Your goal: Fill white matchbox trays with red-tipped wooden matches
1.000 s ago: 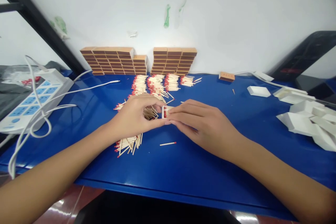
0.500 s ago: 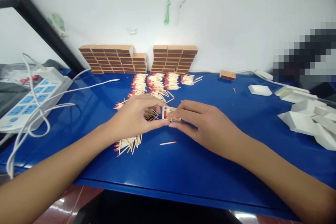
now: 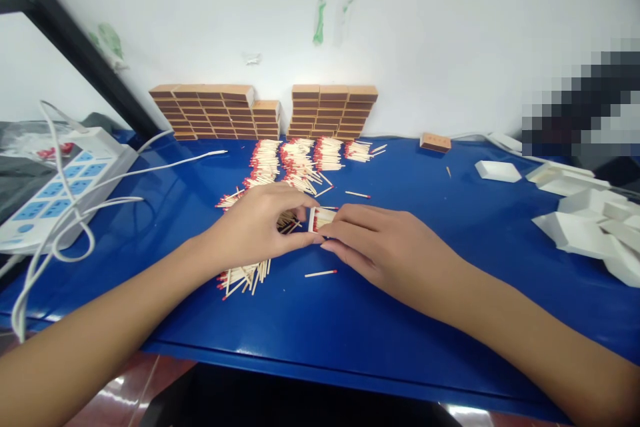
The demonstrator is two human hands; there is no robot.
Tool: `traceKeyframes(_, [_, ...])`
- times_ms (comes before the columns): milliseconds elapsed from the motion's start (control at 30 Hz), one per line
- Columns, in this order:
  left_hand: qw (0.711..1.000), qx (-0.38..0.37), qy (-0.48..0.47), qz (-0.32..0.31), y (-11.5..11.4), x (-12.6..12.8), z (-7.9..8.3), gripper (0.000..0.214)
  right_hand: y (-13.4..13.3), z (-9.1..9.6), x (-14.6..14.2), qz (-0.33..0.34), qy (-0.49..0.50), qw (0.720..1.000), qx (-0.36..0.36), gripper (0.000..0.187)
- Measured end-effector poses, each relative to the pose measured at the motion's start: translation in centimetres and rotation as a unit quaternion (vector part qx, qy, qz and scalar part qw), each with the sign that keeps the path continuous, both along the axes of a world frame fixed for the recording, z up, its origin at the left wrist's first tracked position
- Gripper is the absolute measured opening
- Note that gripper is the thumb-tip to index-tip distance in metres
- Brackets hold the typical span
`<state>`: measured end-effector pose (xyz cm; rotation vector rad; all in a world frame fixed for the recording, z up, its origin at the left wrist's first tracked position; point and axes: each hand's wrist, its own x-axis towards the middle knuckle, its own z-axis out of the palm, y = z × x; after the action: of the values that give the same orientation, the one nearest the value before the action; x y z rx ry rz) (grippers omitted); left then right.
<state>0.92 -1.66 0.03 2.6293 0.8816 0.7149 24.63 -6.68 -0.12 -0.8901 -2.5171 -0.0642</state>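
A small white matchbox tray (image 3: 320,217) filled with red-tipped matches rests on the blue table (image 3: 350,320) between my two hands. My left hand (image 3: 257,227) pinches the tray's left end between thumb and forefinger, over a loose heap of matches (image 3: 245,273). My right hand (image 3: 385,243) lies over the tray's right side with fingers pressed together on the matches. One single match (image 3: 320,273) lies just in front of my hands.
Rows of sorted matches (image 3: 300,157) lie behind my hands. Two stacks of brown matchboxes (image 3: 220,113) stand against the wall, one loose box (image 3: 435,142) to the right. White empty trays (image 3: 585,213) pile at the right. A power strip (image 3: 60,187) with white cables sits left.
My right hand has slid its fingers along the top of the tray, pressing the matches down. A stray match now shows behind the hands. The left hand has barely moved.
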Motion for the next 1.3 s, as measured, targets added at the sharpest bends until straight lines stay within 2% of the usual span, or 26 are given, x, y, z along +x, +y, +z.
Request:
traceKeyframes(167, [1.0, -0.001, 0.009, 0.004, -0.03, 0.02, 0.02, 0.03, -0.21, 0.1, 0.03, 0.013, 0.003, 1.0, 0.012, 0.02])
traceKeyframes(467, [1.0, 0.016, 0.022, -0.004, 0.01, -0.18, 0.01, 0.03, 0.42, -0.13, 0.31, -0.013, -0.011, 0.999, -0.046, 0.023])
traceKeyframes(933, [1.0, 0.018, 0.023, -0.011, -0.04, -0.12, 0.08, 0.03, 0.42, -0.25, 0.3, -0.011, -0.014, 0.998, -0.055, 0.023])
traceKeyframes(1300, [0.998, 0.021, 0.053, -0.006, -0.04, -0.38, 0.04, 0.035, -0.03, 0.27, 0.29, -0.053, -0.075, 0.989, -0.119, 0.022])
